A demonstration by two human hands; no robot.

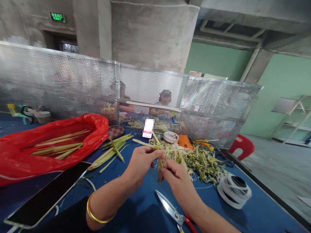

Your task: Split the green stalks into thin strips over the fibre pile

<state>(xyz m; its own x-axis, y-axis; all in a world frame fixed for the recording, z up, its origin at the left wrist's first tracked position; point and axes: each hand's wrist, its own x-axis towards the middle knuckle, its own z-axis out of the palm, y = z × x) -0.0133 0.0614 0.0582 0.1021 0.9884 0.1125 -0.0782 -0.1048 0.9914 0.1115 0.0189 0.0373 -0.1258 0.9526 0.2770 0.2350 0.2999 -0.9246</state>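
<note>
My left hand (143, 160) pinches a bundle of pale green-yellow leaf strips (158, 145) where several strips cross. Below it, the fingers of my right hand (176, 174) are closed on a strip end that hangs downward from the same bundle. Some strips stick out to the left, upward and to the right of my fingers. On the blue table just under my hands lie scissors (170, 207) with red handles, their blades pointing up and left. Behind my right hand spreads a heap of knotted green strip pieces (204, 161).
A red plastic bag (97, 124) with long strips lies left, beside loose leaves (109, 155) and a dark flat panel (48, 194). A white ribbon roll (234, 191) stands right. A lit phone (148, 127) leans by the perforated metal divider (150, 84); two people sit behind it.
</note>
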